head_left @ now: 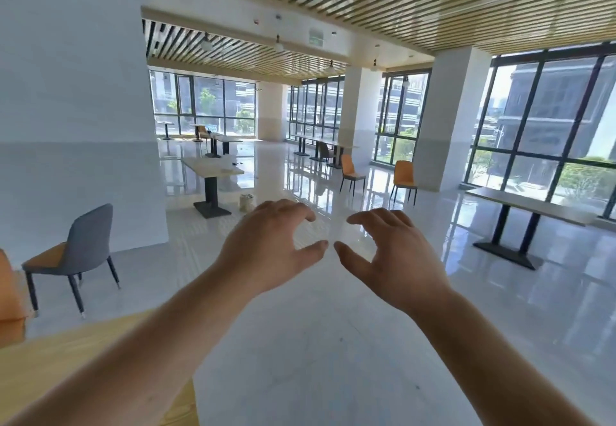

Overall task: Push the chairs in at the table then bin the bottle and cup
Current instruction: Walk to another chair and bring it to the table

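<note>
My left hand (270,245) and my right hand (390,252) are stretched out in front of me at chest height, fingers curled and apart, holding nothing. A grey chair with an orange seat (76,252) stands at the left, pulled away from the wooden table (66,359) whose corner fills the lower left. An orange chair edge (8,289) shows at the far left. Two orange chairs (350,172) (404,179) stand loose on the floor further back. A small whitish container (247,201) sits on the floor beside a table; I cannot tell what it is. No bottle or cup is clearly visible.
A light-topped table on a black pedestal (213,172) stands mid-room behind a white pillar wall (76,109). Another long table (526,205) stands at the right by the windows. More tables and chairs line the far windows. Shiny white floor (333,325) stretches ahead.
</note>
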